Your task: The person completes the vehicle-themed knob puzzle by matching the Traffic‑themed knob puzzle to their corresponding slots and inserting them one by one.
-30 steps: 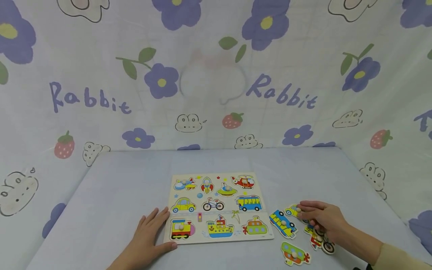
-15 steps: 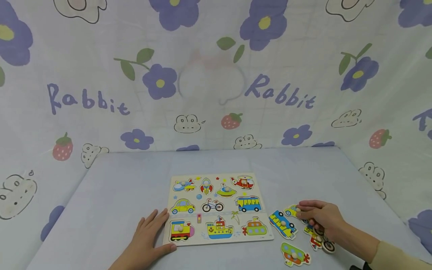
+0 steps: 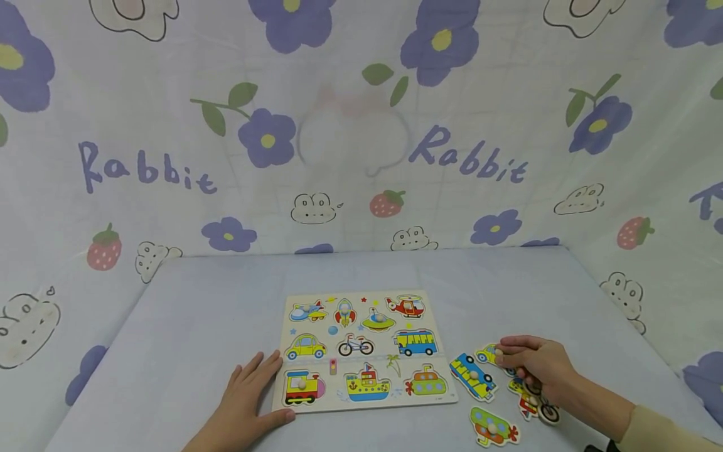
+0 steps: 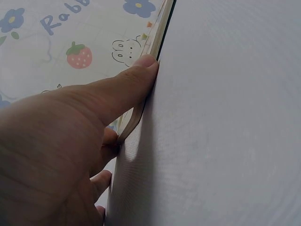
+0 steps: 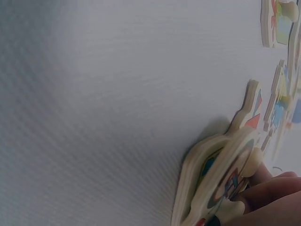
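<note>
Puzzle board (image 3: 383,344) lay centrally, its left edge touched by the left hand (image 3: 244,397), fingers extended; rightward, the right hand (image 3: 545,369) pinched the yellow car piece (image 3: 486,353). Far backdrop (image 3: 358,135) read "Rabbit" twice.

A white backdrop (image 3: 367,31) runs from eight o'clock round through twelve to four, and meets the far edge of the pale table (image 3: 214,295), which spreads at six. Purple lettering (image 3: 149,166) reads "Rabbit" between nine and ten, and again at two. Of the printed flowers (image 3: 440,41), purple with yellow centres, one sits at one o'clock, one at eleven and one at ten beside green leaves (image 3: 243,94). Red strawberries (image 3: 104,249) show at nine, three and just off the centre toward two. Outlined rabbit faces (image 3: 313,208) are dotted between; at twelve, a figure (image 3: 356,135) looks blurred.
</note>
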Action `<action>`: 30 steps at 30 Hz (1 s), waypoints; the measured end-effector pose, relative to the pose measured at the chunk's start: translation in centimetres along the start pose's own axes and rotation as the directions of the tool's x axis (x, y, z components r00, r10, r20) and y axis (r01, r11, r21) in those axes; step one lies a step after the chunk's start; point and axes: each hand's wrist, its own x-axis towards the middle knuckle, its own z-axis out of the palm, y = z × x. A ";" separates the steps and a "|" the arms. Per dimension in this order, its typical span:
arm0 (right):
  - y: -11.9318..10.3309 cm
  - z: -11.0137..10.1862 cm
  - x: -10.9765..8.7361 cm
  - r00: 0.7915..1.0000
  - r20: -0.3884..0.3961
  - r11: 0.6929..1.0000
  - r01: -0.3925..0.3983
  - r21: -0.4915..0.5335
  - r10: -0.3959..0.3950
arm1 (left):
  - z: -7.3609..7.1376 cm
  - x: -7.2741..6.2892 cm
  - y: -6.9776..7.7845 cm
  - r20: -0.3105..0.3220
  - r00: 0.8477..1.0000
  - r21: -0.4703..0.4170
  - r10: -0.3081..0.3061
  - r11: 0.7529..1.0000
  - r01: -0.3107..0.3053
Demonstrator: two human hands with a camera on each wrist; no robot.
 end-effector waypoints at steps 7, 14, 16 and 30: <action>0.1 -0.1 0.1 1.000 0.000 1.000 -0.008 -0.016 0.008 | 0.1 -0.1 -0.1 -0.005 1.000 -0.010 0.013 1.000 -0.013; -0.2 -0.2 0.1 1.000 0.009 1.000 -0.003 -0.028 0.003 | 0.3 0.1 -0.5 -0.006 1.000 0.007 0.017 1.000 -0.017; -0.2 -0.1 0.1 1.000 0.005 0.999 -0.005 -0.039 0.006 | 0.3 0.0 -0.6 -0.008 1.000 0.004 0.019 1.000 -0.019; -0.4 -0.3 0.0 1.000 0.012 0.999 0.015 -0.043 -0.014 | 0.3 0.0 -0.6 -0.011 0.999 0.018 0.033 0.999 -0.033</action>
